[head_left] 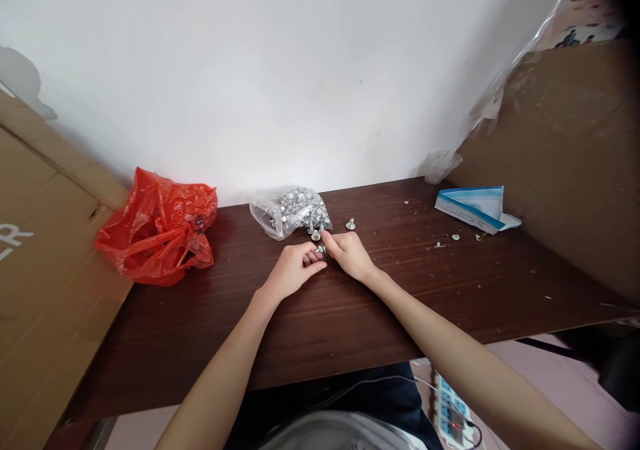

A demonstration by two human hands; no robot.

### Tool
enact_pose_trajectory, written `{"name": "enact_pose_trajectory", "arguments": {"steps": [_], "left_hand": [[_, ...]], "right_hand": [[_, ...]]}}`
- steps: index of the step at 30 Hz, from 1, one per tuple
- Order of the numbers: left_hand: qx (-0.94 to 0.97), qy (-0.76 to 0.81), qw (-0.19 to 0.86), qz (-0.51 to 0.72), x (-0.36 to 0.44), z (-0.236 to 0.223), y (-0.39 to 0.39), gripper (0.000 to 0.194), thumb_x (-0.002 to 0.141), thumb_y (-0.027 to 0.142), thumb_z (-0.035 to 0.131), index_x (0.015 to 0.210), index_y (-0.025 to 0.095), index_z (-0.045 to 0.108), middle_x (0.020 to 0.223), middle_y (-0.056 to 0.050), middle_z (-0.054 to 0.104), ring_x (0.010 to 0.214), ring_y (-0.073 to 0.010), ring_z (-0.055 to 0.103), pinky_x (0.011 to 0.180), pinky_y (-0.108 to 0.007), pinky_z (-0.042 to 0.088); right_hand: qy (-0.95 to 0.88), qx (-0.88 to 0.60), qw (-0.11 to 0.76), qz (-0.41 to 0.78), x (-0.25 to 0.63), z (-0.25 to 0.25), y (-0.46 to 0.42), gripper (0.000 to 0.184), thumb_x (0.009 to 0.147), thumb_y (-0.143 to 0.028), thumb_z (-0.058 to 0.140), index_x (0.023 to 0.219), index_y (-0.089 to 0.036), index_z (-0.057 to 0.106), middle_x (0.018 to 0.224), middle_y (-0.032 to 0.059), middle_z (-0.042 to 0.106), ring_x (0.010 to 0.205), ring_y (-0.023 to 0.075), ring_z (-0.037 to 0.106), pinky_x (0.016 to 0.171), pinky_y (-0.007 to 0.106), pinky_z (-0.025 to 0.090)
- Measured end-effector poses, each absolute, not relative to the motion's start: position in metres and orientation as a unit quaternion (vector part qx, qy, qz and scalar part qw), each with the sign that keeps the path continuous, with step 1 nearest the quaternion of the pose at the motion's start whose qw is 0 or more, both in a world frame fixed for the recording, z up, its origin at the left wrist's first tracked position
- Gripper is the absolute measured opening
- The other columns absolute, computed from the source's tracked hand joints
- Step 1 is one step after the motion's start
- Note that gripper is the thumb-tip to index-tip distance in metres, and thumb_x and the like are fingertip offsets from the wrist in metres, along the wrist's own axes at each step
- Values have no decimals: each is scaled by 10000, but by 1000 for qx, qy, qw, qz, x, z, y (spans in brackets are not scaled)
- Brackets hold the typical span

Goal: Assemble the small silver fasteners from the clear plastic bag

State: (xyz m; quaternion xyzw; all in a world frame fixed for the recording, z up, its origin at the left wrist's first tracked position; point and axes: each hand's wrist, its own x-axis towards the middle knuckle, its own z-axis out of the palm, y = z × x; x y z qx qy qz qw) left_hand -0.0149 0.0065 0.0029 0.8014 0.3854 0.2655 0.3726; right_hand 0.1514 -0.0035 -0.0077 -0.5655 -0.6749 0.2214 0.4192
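Note:
Over the middle of the table, my left hand point(294, 267) pinches a small silver bolt point(321, 249) between thumb and fingers. My right hand point(349, 253) meets it from the other side, its fingers closed at the bolt's head end; its fingertips are partly hidden. Just beyond my hands, a few similar bolts point(315, 235) stand on their wide heads, and another bolt point(351, 224) stands apart to the right. Behind them lies a clear plastic bag point(267, 215) full of shiny metal hardware, its mouth toward the left.
A crumpled red plastic bag point(165, 230) sits at the left beside a cardboard box point(45, 257). On the right lie a blue-and-white packet point(473, 209) and small scraps point(455, 237), near another cardboard panel point(560, 143). Below the dark wooden table point(200, 357) is a power strip point(447, 407).

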Motion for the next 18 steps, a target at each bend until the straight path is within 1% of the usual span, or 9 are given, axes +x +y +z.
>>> {"name": "enact_pose_trajectory", "arguments": {"steps": [3, 4, 7, 11, 15, 18], "left_hand": [[798, 387, 372, 274, -15, 2, 6, 230, 784, 289, 656, 968, 173, 580, 717, 9, 634, 601, -116, 563, 595, -248, 455], [799, 386, 371, 275, -15, 2, 6, 241, 784, 288, 657, 981, 175, 574, 714, 13, 631, 593, -113, 558, 594, -247, 452], [802, 387, 367, 268, -14, 2, 6, 190, 784, 293, 657, 906, 175, 570, 707, 13, 625, 595, -110, 554, 592, -241, 443], [794, 382, 375, 287, -15, 3, 5, 284, 794, 270, 644, 1031, 198, 506, 697, 37, 611, 579, -101, 545, 583, -229, 433], [801, 380, 367, 283, -15, 4, 5, 207, 793, 282, 644, 939, 189, 532, 703, 27, 595, 587, -101, 543, 586, -232, 432], [800, 379, 361, 292, -15, 5, 4, 287, 797, 287, 642, 1042, 198, 522, 711, 31, 598, 587, -102, 544, 595, -236, 436]], "right_hand": [[-677, -569, 412, 221, 152, -8, -4, 566, 916, -513, 334, 449, -194, 329, 439, 12, 419, 447, 110, 375, 487, 262, 269], [-678, -570, 409, 221, 152, -8, -4, 567, 916, -514, 333, 448, -194, 332, 440, 13, 422, 449, 111, 377, 487, 262, 269], [-681, -571, 404, 216, 152, -8, -4, 568, 917, -514, 329, 449, -194, 331, 443, 15, 421, 452, 112, 377, 490, 261, 271], [-681, -573, 402, 213, 152, -7, -4, 564, 917, -518, 327, 455, -197, 325, 441, 13, 413, 454, 113, 372, 484, 259, 266], [-688, -569, 400, 208, 152, -8, -5, 572, 922, -525, 319, 453, -198, 312, 432, 11, 402, 450, 112, 368, 480, 258, 266], [-689, -566, 403, 204, 152, -8, -5, 575, 926, -526, 319, 456, -196, 329, 438, 15, 431, 451, 114, 386, 483, 255, 274]]}}
